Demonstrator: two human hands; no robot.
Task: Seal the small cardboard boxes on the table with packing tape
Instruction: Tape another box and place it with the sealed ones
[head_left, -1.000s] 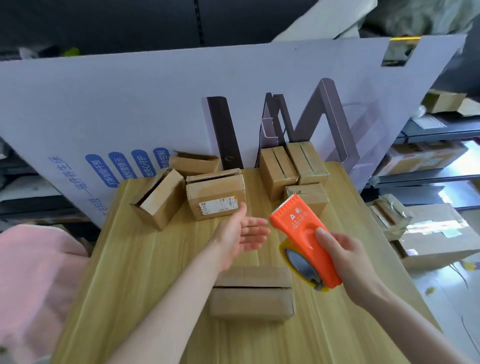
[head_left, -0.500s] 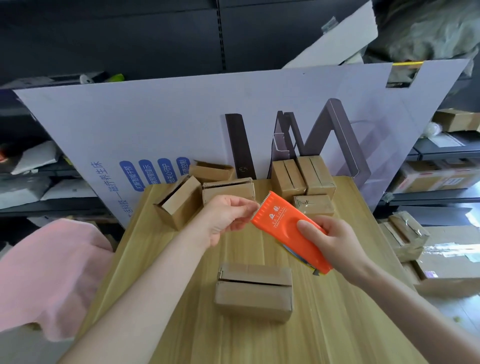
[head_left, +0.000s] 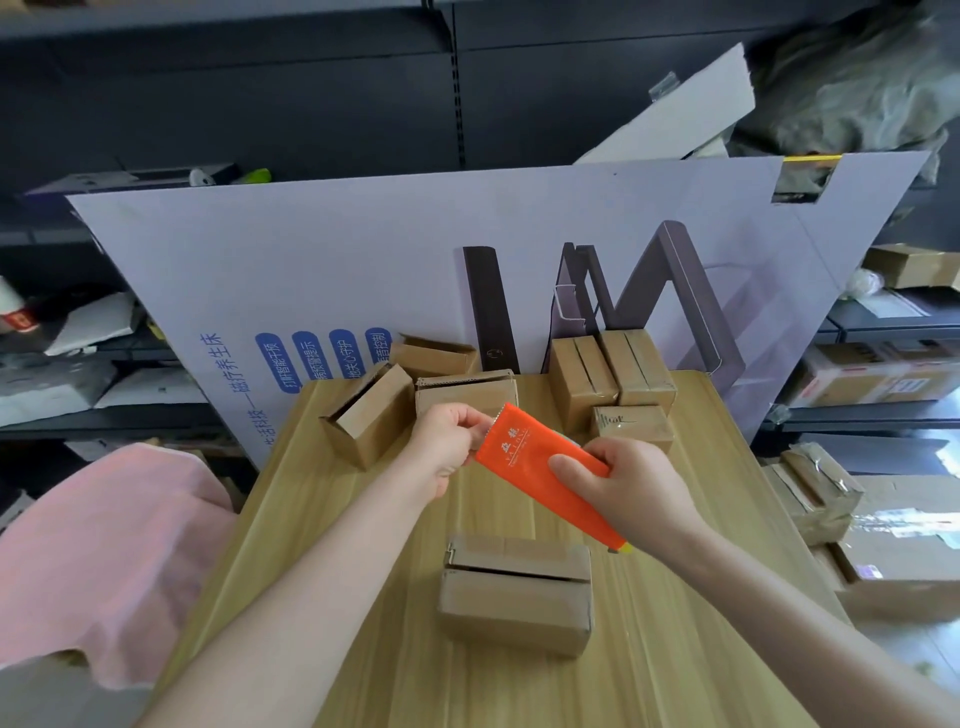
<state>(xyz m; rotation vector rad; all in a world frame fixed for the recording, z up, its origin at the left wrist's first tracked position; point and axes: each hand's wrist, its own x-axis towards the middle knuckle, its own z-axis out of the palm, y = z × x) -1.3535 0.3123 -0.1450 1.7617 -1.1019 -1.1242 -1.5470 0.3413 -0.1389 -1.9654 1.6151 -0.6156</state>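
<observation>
A small cardboard box (head_left: 514, 592) lies near the front of the wooden table (head_left: 727, 519), its top flaps closed with an open slit between them. Above it, my right hand (head_left: 634, 493) grips an orange tape dispenser (head_left: 530, 457) tilted up to the left. My left hand (head_left: 449, 441) pinches at the dispenser's toothed front edge; the tape end itself is too small to make out. Several more small boxes stand at the table's back: an open one on its side (head_left: 366, 410), one behind my hands (head_left: 465, 387), and a group at the right (head_left: 608, 374).
A large pale printed cardboard sheet (head_left: 363, 270) leans upright behind the table. A pink cloth (head_left: 104, 545) lies left of the table. Cartons and taped packages (head_left: 815, 493) sit on the floor to the right. Dark shelving surrounds the area.
My left hand went from open beside the dispenser to pinching its front edge. The right hand tilted the dispenser flatter and raised it. The camera view tipped upward.
</observation>
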